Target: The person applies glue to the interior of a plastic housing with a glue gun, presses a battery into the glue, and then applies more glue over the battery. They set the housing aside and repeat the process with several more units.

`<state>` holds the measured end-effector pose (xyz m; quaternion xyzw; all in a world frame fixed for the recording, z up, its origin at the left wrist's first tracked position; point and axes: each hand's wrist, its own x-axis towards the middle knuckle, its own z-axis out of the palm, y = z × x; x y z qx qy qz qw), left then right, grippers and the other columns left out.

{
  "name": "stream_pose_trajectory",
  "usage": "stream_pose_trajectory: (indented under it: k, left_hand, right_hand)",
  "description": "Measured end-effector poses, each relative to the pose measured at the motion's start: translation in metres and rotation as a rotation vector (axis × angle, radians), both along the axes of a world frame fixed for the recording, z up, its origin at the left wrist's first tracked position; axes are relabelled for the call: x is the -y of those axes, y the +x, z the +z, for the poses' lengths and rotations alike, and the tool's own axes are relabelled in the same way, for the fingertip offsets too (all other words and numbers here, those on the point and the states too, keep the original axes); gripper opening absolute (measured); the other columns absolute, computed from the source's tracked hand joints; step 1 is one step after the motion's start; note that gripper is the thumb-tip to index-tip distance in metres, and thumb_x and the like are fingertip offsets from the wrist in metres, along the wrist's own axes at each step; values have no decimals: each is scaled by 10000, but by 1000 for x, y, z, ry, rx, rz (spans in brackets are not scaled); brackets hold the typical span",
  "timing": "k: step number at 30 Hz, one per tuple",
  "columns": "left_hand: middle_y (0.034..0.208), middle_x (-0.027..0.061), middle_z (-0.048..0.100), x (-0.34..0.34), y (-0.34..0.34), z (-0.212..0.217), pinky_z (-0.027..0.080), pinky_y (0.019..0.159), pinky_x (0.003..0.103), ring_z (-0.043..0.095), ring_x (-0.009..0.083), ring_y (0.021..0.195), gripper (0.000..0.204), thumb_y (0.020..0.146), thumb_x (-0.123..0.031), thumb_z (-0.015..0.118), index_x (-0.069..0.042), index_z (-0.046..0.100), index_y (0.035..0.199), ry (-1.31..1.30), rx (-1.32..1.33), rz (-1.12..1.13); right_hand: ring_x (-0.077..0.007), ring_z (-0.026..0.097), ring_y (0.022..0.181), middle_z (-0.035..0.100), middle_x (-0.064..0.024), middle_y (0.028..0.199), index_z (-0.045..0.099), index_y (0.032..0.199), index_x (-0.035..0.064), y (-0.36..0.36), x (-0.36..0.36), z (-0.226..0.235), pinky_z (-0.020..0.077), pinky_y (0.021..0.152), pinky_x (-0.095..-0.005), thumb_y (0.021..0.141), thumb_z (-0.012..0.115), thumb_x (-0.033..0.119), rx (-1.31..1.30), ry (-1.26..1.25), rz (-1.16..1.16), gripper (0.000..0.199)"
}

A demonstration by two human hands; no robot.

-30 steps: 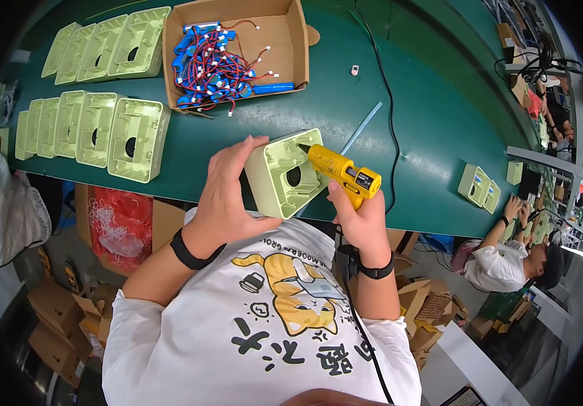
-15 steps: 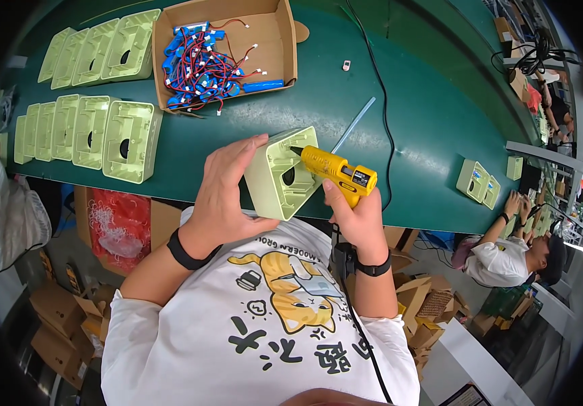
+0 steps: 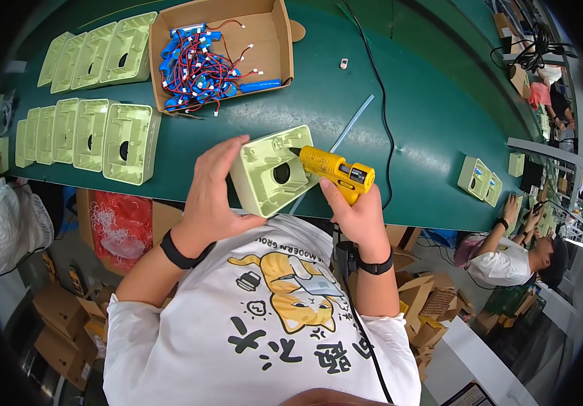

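My left hand (image 3: 213,189) grips a pale green plastic housing (image 3: 254,179) by its left side, fingers along the outer wall and thumb at the near lower edge. The housing is tilted, its open inside facing up, with a round black part (image 3: 282,173) on its floor. In my right hand (image 3: 359,213) is a yellow hot glue gun (image 3: 328,164), held by its handle. Its dark nozzle points left into the housing's upper right area; whether the tip touches plastic I cannot tell. A translucent glue stick (image 3: 353,122) lies on the table just beyond the gun.
A cardboard box (image 3: 279,40) of blue batteries with red and black wires stands at the back. Two rows of matching housings (image 3: 131,143) line the left. A black cable (image 3: 380,101) crosses the green table. Further right, a co-worker (image 3: 508,260) sits near two housings (image 3: 473,177).
The housing has moved slightly left in my left hand and turned so its inside faces up more. The glue gun has shifted only a little, its nozzle still over the housing.
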<state>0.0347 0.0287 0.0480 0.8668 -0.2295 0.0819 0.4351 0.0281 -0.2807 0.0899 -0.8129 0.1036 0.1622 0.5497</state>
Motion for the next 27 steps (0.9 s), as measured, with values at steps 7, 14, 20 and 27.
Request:
stream_pose_trajectory:
  k: [7, 14, 20, 27]
  left_hand:
    - [1613, 195, 666, -12, 17, 19, 481, 1271, 574, 620, 467, 1464, 1043, 794, -265, 1056, -21, 566, 1682, 173, -36, 23]
    - [1466, 124, 738, -6, 105, 43, 508, 1172, 532, 662, 402, 1379, 454, 928, -208, 965, -167, 838, 1362, 378, 361, 391]
    - [1403, 60, 783, 0, 167, 52, 505, 1161, 512, 683, 334, 1389, 219, 926, -181, 942, -175, 891, 1139, 552, 423, 96]
    - [915, 199, 852, 15, 245, 48, 662, 978, 514, 837, 394, 942, 196, 869, -248, 918, -80, 917, 970, 948, -321, -225]
  right_hand:
    - [-70, 652, 607, 789, -14, 897, 831, 1297, -49, -1, 10, -15, 557, 552, -269, 1155, 846, 256, -122, 221, -22, 337]
    - [-70, 669, 655, 807, -28, 980, 825, 1322, -52, -7, 10, -31, 577, 560, -269, 1162, 845, 254, -99, 306, -48, 346]
    - [-75, 680, 694, 835, -52, 1061, 822, 1352, -50, -7, 11, -39, 584, 575, -265, 1169, 837, 253, -77, 331, -24, 354]
    - [-71, 690, 749, 855, -57, 1113, 810, 1394, -47, -5, 14, -44, 604, 633, -262, 1172, 833, 260, -78, 345, 8, 379]
